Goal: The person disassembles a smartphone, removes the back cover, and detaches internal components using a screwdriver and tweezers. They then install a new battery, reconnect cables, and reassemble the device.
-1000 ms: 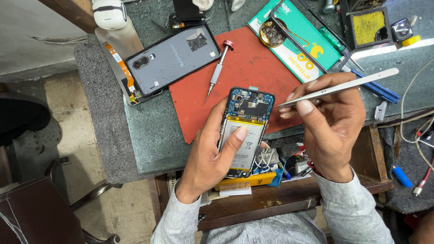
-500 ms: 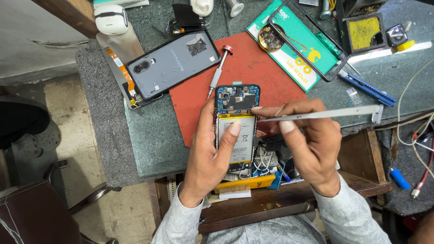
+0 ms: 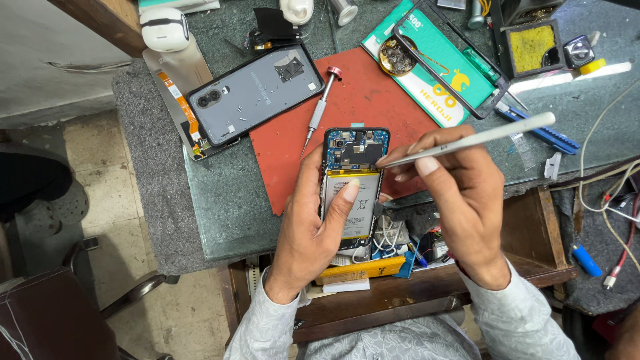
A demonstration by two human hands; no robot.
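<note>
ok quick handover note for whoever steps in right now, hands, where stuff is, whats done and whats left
Left hand: holds the opened phone upright over the desk edge, thumb across its battery.
Right hand: grips the tweezers, tip at the circuit board just above the battery.
Around: the phone's back cover lies off to the left, a screwdriver rests on the red mat, a small dish of parts sits behind it.
Done: back cover off, insides exposed.
Left: work at the board is in progress; battery in place, cover not refitted.
</note>
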